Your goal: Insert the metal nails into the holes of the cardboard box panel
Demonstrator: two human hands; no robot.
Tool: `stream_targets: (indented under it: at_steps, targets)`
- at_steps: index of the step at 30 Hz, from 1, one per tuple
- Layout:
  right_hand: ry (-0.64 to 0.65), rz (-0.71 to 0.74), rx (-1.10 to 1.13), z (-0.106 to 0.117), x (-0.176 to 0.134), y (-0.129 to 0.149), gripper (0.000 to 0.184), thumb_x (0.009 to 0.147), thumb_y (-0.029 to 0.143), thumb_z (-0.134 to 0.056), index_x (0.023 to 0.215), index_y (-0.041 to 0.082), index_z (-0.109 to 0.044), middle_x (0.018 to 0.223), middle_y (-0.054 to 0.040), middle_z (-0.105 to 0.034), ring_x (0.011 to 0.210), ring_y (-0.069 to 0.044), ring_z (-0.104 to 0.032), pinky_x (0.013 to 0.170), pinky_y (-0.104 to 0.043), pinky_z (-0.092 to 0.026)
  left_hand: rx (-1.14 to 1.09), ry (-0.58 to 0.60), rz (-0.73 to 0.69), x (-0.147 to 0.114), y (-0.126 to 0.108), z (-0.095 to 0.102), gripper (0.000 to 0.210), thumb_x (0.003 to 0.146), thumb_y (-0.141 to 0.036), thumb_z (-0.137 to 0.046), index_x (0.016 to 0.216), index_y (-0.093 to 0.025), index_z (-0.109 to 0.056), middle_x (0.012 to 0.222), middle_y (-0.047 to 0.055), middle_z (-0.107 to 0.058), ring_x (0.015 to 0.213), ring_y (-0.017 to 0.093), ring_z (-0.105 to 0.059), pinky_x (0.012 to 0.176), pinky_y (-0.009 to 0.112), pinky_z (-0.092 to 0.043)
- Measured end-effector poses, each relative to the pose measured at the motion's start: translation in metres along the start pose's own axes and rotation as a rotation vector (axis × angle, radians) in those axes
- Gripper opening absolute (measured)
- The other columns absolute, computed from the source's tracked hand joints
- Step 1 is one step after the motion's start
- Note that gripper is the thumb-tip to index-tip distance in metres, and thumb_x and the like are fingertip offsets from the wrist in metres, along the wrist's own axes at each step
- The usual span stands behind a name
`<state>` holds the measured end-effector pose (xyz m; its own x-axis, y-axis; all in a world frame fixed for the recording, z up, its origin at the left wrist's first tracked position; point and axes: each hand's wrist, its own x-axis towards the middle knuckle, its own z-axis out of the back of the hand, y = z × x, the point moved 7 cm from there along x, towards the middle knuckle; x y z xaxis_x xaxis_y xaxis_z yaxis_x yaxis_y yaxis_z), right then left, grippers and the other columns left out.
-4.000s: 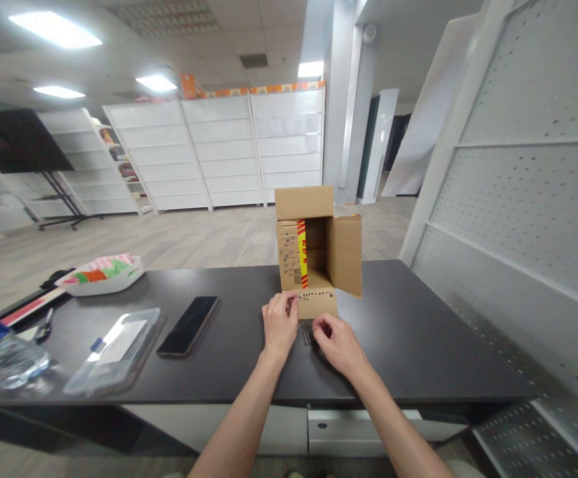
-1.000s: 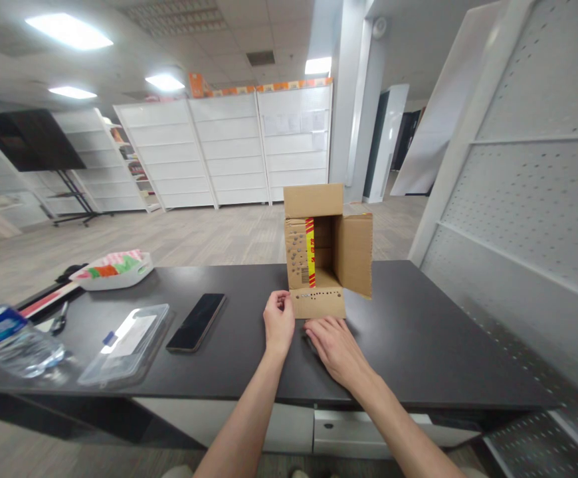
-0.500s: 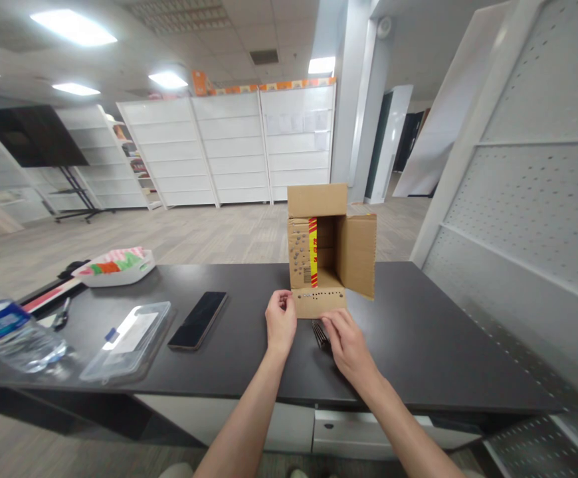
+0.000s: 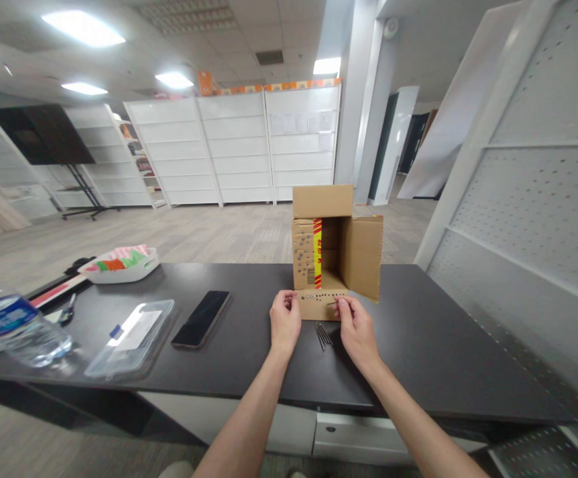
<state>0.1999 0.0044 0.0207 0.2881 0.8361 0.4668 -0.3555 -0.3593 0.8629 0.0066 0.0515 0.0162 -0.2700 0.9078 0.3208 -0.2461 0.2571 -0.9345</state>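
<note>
Right grip [image 4: 357, 329] pinches a thin rod [image 4: 331, 304] jutting leftward; left grip [image 4: 285, 324]: hold unclear.

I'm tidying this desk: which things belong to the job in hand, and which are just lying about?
In use, it seems:
open cardboard box
thin rod pinched in the right hand
loose metal rods

Likely just lying about:
phone
clear plastic case
water bottle
white basket
</note>
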Motion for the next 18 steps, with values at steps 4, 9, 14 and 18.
stream_targets:
  at_steps: [4,9,14,18]
  targets:
    - [0.074,0.059,-0.031,-0.013,0.006,0.004,0.039,0.101,0.048,-0.04,0.102,0.02,-0.066,0.094,-0.0075,-0.071,0.084,-0.022,-0.064,0.08,-0.034,-0.05,0.013,0.002,0.001,0.0,0.001,0.0,0.011,0.083,-0.02,-0.055,0.086,-0.018,-0.065,0.08,0.005,-0.07,0.074,0.017,-0.065,0.071,0.027,-0.05]
    - [0.09,0.089,-0.047,-0.022,0.009,0.005,0.036,0.102,0.045,-0.039,0.103,0.02,-0.066,0.093,-0.0069,-0.07,0.085,-0.022,-0.063,0.082,-0.035,-0.05,0.019,0.008,0.005,0.0,0.003,-0.001,0.011,0.084,-0.021,-0.054,0.088,-0.018,-0.065,0.082,0.005,-0.07,0.076,0.017,-0.065,0.072,0.027,-0.05]
    - [0.088,0.086,-0.037,-0.025,0.011,0.003,0.037,0.101,0.045,-0.039,0.102,0.02,-0.066,0.093,-0.0076,-0.07,0.086,-0.022,-0.063,0.084,-0.036,-0.049,-0.001,0.013,0.0,0.001,0.004,-0.002,0.011,0.084,-0.021,-0.055,0.088,-0.018,-0.065,0.081,0.004,-0.07,0.075,0.016,-0.065,0.072,0.027,-0.05]
    - [0.072,0.09,-0.042,-0.026,0.014,0.003,0.036,0.101,0.044,-0.04,0.1,0.019,-0.067,0.093,-0.0082,-0.07,0.086,-0.022,-0.063,0.085,-0.037,-0.049,0.002,0.012,-0.002,0.001,0.004,-0.002,0.011,0.084,-0.02,-0.054,0.087,-0.018,-0.064,0.081,0.004,-0.069,0.075,0.016,-0.064,0.071,0.026,-0.049]
